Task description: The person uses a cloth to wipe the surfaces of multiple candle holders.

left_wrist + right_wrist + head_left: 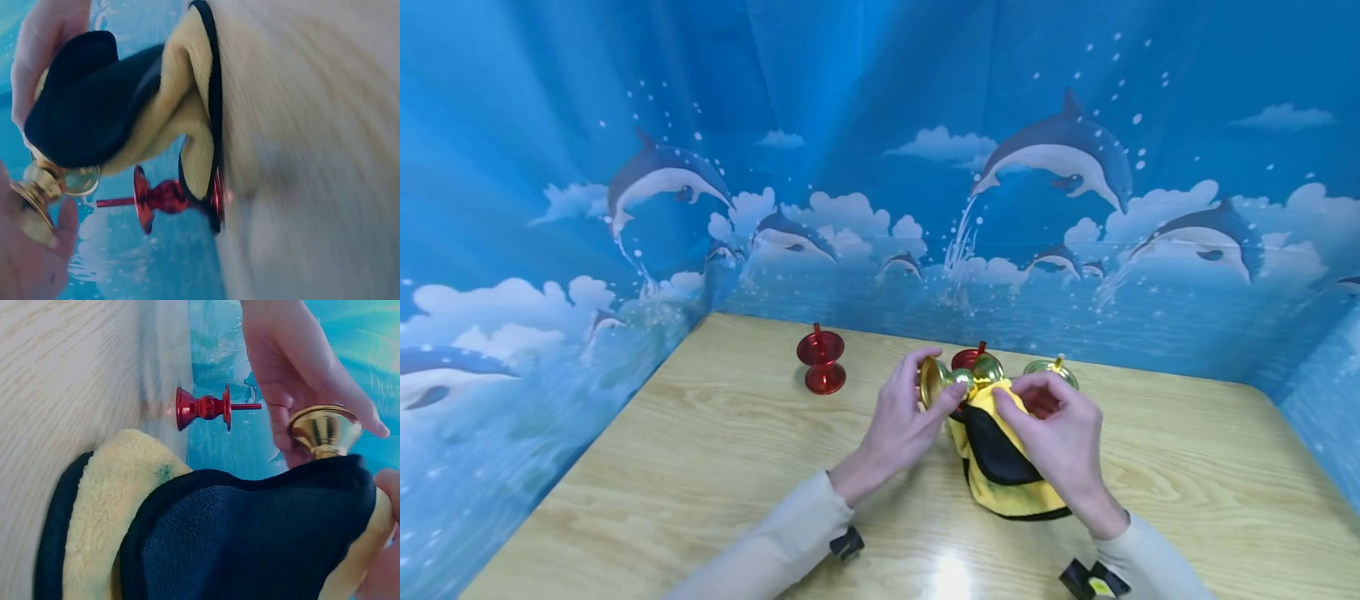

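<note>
Pinching yellow/blk cloth (1003,450) w/ R hand (1063,429), touching gold holder; pinching gold holder (932,383) by flared base w/ L hand (901,412), cloth's 10–11 o'clk; spotting red holder (823,357) upright on tbl (722,467), gold's 9 o'clk

Screened, booth-like work space, blue dolphin-print backdrop (865,108) on three sides, wood-grain table (715,450) between
</note>
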Demonstrator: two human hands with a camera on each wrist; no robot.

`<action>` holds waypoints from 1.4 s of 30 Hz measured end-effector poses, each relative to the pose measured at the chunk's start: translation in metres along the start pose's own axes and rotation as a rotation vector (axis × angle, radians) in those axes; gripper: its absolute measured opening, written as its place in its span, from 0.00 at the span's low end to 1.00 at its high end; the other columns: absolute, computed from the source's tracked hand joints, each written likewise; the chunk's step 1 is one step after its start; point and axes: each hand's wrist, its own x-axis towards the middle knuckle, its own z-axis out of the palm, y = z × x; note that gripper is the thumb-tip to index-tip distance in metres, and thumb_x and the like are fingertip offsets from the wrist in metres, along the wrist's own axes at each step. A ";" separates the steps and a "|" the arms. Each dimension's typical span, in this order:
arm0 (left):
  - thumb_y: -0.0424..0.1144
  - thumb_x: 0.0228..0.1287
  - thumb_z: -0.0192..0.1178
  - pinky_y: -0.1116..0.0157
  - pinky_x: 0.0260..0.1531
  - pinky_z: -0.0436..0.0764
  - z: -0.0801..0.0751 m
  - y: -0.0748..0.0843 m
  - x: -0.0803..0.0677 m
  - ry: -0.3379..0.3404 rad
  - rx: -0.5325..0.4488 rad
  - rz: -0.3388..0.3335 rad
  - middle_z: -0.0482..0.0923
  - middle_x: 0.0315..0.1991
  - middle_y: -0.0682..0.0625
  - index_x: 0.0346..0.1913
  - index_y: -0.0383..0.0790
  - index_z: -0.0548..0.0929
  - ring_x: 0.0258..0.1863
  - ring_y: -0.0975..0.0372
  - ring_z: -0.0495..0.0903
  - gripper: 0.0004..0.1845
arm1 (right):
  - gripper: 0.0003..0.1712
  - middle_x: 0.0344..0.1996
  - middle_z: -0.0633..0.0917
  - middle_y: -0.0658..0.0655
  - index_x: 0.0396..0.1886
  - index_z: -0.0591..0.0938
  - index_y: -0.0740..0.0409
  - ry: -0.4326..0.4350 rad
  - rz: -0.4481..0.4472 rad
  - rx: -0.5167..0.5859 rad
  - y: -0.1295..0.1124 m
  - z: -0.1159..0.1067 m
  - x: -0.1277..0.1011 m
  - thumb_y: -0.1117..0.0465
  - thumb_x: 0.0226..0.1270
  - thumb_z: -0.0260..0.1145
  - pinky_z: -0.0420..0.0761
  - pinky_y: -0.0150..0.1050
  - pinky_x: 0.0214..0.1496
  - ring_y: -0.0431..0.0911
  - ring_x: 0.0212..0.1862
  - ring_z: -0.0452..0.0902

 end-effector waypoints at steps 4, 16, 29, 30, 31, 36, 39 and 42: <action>0.66 0.76 0.45 0.63 0.43 0.83 -0.004 -0.001 0.003 -0.031 0.108 0.170 0.78 0.53 0.43 0.72 0.34 0.67 0.44 0.60 0.78 0.40 | 0.08 0.29 0.84 0.41 0.31 0.86 0.64 0.071 -0.025 0.029 0.001 0.000 0.001 0.74 0.53 0.78 0.79 0.20 0.35 0.30 0.30 0.82; 0.65 0.80 0.32 0.69 0.19 0.71 -0.009 -0.008 0.006 -0.159 0.234 0.089 0.74 0.27 0.51 0.67 0.40 0.62 0.20 0.65 0.70 0.33 | 0.09 0.31 0.85 0.39 0.32 0.86 0.66 0.049 -0.090 0.060 0.002 0.003 -0.001 0.76 0.53 0.77 0.83 0.23 0.38 0.30 0.32 0.85; 0.63 0.79 0.33 0.70 0.15 0.67 -0.024 -0.021 0.008 -0.109 0.169 0.099 0.71 0.22 0.51 0.64 0.38 0.64 0.17 0.68 0.64 0.32 | 0.08 0.31 0.90 0.43 0.36 0.86 0.74 0.122 -0.008 0.141 -0.004 -0.035 0.005 0.78 0.55 0.74 0.83 0.24 0.36 0.34 0.32 0.87; 0.62 0.79 0.35 0.70 0.15 0.66 -0.026 -0.021 0.008 -0.106 0.163 0.093 0.70 0.22 0.52 0.64 0.39 0.64 0.16 0.69 0.63 0.30 | 0.08 0.31 0.90 0.45 0.36 0.85 0.75 0.143 0.019 0.172 -0.003 -0.041 0.007 0.78 0.55 0.74 0.84 0.24 0.36 0.35 0.33 0.88; 0.60 0.79 0.36 0.70 0.14 0.65 -0.027 -0.022 0.008 -0.103 0.158 0.095 0.69 0.21 0.53 0.64 0.39 0.64 0.16 0.69 0.62 0.29 | 0.08 0.30 0.90 0.46 0.36 0.85 0.76 0.169 0.046 0.196 -0.003 -0.047 0.010 0.78 0.56 0.74 0.84 0.24 0.37 0.35 0.33 0.88; 0.64 0.78 0.32 0.72 0.13 0.56 -0.032 -0.024 0.009 -0.085 0.162 0.125 0.60 0.17 0.57 0.63 0.39 0.64 0.14 0.70 0.54 0.32 | 0.11 0.28 0.90 0.53 0.37 0.83 0.81 0.301 0.112 0.396 0.000 -0.074 0.027 0.78 0.55 0.74 0.85 0.26 0.35 0.40 0.32 0.88; 0.71 0.75 0.25 0.73 0.13 0.54 -0.031 -0.025 0.007 -0.087 0.189 0.157 0.58 0.17 0.59 0.62 0.40 0.64 0.14 0.71 0.52 0.39 | 0.13 0.28 0.90 0.55 0.38 0.83 0.82 0.361 0.081 0.443 0.001 -0.088 0.036 0.79 0.53 0.75 0.85 0.27 0.35 0.42 0.31 0.87; 0.73 0.74 0.21 0.73 0.14 0.58 -0.029 -0.027 0.005 -0.131 0.187 0.196 0.61 0.17 0.57 0.61 0.39 0.63 0.15 0.71 0.55 0.41 | 0.13 0.30 0.90 0.52 0.40 0.84 0.80 0.360 0.052 0.301 0.002 -0.100 0.044 0.78 0.54 0.75 0.84 0.25 0.36 0.40 0.32 0.87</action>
